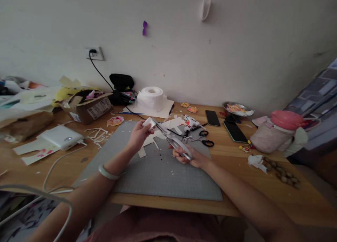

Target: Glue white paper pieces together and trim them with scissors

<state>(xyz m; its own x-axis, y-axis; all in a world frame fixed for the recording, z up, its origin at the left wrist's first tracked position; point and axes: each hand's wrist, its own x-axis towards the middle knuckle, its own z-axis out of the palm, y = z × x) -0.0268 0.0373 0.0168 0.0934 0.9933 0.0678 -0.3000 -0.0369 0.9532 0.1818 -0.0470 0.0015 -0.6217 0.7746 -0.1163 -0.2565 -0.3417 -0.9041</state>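
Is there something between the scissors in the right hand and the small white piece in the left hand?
Nothing visible. The scissors in the right hand point with their blades at the white piece held by the left hand, above the grey cutting mat. Only air lies between them.

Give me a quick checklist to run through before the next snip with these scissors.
1. Right hand grips the scissors: ok.
2. Left hand holds the small white piece at the blade tips: ok.
3. Left fingers clear of the blades: cannot tell.
4. Cutting mat beneath both hands: ok.
5. Mat free of scraps: not ok, paper scraps lie there.
6. Glue gun off: cannot tell.
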